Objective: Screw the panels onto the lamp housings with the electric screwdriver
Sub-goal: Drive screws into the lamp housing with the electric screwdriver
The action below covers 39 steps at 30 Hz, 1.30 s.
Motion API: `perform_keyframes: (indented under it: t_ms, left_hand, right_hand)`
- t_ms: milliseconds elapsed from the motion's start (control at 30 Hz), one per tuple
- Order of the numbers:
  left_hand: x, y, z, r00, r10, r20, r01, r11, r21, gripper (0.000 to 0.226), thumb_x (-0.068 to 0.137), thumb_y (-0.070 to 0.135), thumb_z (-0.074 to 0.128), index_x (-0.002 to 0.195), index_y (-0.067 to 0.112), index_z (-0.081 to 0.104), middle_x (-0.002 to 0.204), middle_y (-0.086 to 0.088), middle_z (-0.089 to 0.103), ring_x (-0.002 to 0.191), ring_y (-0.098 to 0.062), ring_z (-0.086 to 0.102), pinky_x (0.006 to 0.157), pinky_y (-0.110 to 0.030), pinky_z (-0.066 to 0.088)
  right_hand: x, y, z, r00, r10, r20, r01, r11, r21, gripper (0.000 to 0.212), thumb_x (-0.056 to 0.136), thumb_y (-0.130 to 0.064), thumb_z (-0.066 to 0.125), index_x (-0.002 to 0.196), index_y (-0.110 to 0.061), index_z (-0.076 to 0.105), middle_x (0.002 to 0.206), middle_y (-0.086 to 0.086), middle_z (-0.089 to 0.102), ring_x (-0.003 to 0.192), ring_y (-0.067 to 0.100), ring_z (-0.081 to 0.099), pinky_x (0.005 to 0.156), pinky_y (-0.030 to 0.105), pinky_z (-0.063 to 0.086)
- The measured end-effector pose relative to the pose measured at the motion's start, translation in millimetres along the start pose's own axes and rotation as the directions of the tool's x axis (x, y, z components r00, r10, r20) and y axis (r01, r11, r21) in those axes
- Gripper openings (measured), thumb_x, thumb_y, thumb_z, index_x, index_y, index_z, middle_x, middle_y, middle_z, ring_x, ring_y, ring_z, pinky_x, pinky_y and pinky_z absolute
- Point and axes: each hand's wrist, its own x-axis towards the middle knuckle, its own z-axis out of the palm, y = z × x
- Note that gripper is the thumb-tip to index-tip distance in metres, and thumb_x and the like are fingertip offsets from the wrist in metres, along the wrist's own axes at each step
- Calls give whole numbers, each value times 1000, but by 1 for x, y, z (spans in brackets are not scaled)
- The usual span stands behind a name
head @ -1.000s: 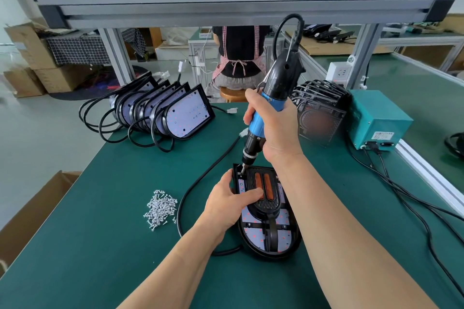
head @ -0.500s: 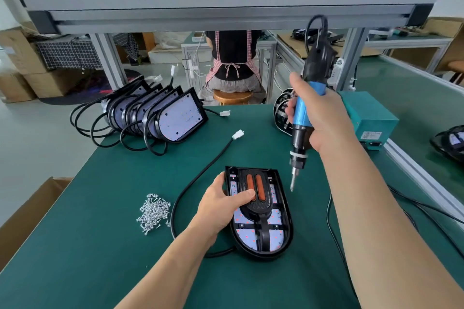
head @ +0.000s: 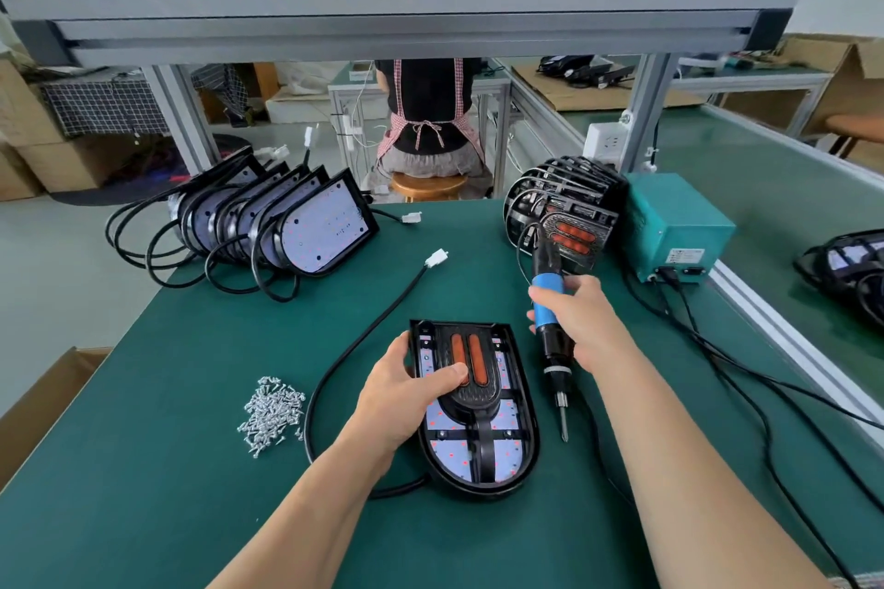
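Observation:
A black lamp housing (head: 524, 459) lies flat on the green table in front of me, with a black panel (head: 473, 390) carrying two orange strips on top of it. My left hand (head: 406, 397) grips the housing's left edge, thumb pressed on the panel. My right hand (head: 581, 320) holds the blue and black electric screwdriver (head: 550, 330) low beside the housing's right side, its bit pointing down at the table. A pile of small silver screws (head: 272, 414) lies left of the housing.
A row of lamp housings (head: 268, 220) with black cables leans at the back left. A stack of black panels (head: 564, 210) stands at the back right beside a teal power box (head: 674, 225). Cables trail along the right side. A person sits beyond the table.
My right hand lifted the screwdriver off the housing's top left corner, swung it right and lowered it beside the housing. My left hand stayed on the housing.

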Motion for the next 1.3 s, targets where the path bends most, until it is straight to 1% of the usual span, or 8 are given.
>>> perform_keyframes:
  t_ms: [300, 500, 633, 867, 1000, 1100, 1200, 1300]
  left_hand:
    - [-3, 3, -1, 999, -37, 5, 37, 999, 39, 50, 79, 32, 83, 122, 33, 59, 101, 17, 76, 94, -5, 72, 90, -31, 53]
    - [-2, 20, -10, 991, 38, -129, -2, 965, 263, 38, 86, 65, 53, 103, 34, 67, 93, 14, 73, 92, -10, 68, 69, -25, 47]
    - [20, 22, -37, 895, 325, -306, 3, 682, 732, 32, 95, 23, 56, 126, 17, 65, 117, -4, 62, 113, -28, 52, 92, -33, 42]
    - [41, 19, -45, 960, 131, -246, 187, 353, 917, 41, 91, 12, 56, 132, 12, 49, 128, -9, 49, 120, -31, 48, 86, -35, 42]
    - [44, 19, -39, 975, 101, -197, 142, 398, 906, 39, 86, 1, 49, 123, 11, 53, 120, -9, 56, 101, -27, 52, 78, -32, 40]
    - [43, 22, -36, 987, 24, -160, 109, 636, 764, 30, 88, 6, 48, 113, 16, 62, 108, -5, 63, 95, -24, 56, 76, -31, 45]
    - [34, 28, -29, 990, -90, -108, 129, 885, 447, 28, 98, 33, 44, 88, 14, 63, 88, -2, 61, 78, -19, 57, 74, -30, 44]
    - [27, 35, -23, 983, -181, 44, 158, 936, 314, 50, 92, 63, 43, 84, 18, 63, 75, -1, 61, 65, -14, 56, 69, -28, 44]
  right_hand:
    - [-9, 27, 10, 937, -336, -95, 297, 910, -289, 41, 79, -33, 78, 112, -26, 55, 107, -9, 62, 91, 1, 60, 68, 19, 42]
    - [-16, 30, 9, 825, -564, 13, 524, 758, -387, 44, 79, -16, 77, 120, -24, 62, 122, -7, 51, 116, 13, 50, 98, 28, 41]
    - [-17, 30, 11, 747, -652, 127, 633, 639, -437, 19, 82, -1, 74, 96, -13, 76, 117, -4, 53, 118, 17, 41, 98, 5, 24]
    - [-22, 28, 13, 759, -611, 222, 638, 631, -442, 24, 80, 1, 69, 98, -14, 74, 118, -5, 53, 119, 12, 34, 95, -1, 17]
    - [-23, 28, 12, 768, -602, 219, 629, 644, -435, 26, 80, 2, 68, 99, -15, 73, 117, -8, 52, 118, 11, 34, 95, -1, 17]
    - [-23, 28, 13, 777, -591, 217, 619, 656, -432, 26, 80, 0, 68, 99, -16, 72, 118, -8, 52, 119, 10, 34, 94, 1, 19]
    - [-23, 28, 14, 793, -575, 199, 598, 678, -427, 25, 80, -1, 67, 98, -18, 72, 117, -10, 52, 119, 9, 34, 93, 3, 22]
    - [-23, 28, 16, 801, -572, 178, 586, 684, -434, 24, 79, -3, 66, 96, -19, 71, 117, -8, 52, 119, 9, 33, 93, 8, 24]
